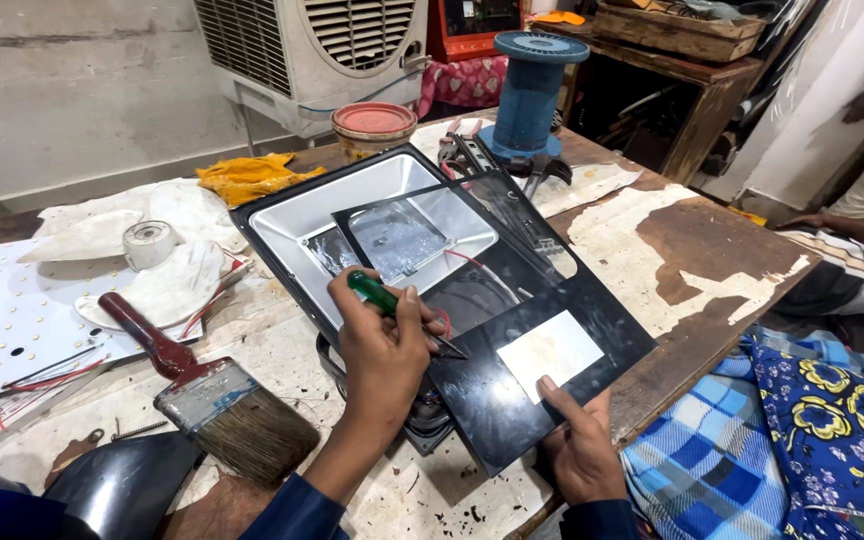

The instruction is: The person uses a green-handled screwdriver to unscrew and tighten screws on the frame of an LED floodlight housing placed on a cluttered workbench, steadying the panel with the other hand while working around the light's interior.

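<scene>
Left hand (384,345) closed round a green-handled screwdriver (402,312), tip pointing away to its right onto the glass panel (512,330). Right hand (580,445) grips the panel's near edge, thumb on top, fingers under. Panel already free of the lamp housing (297,225), which lies just beyond the left hand; the panel sits skewed across the housing, tilted, not seated in its frame. Reflector inside the housing exposed; a red wire shows by the left fingers. Judged about midway: cover off, inner work not yet touched. Paintbrush (217,400) lies left of the left hand, untouched; blue spool (529,90) far beyond.
</scene>
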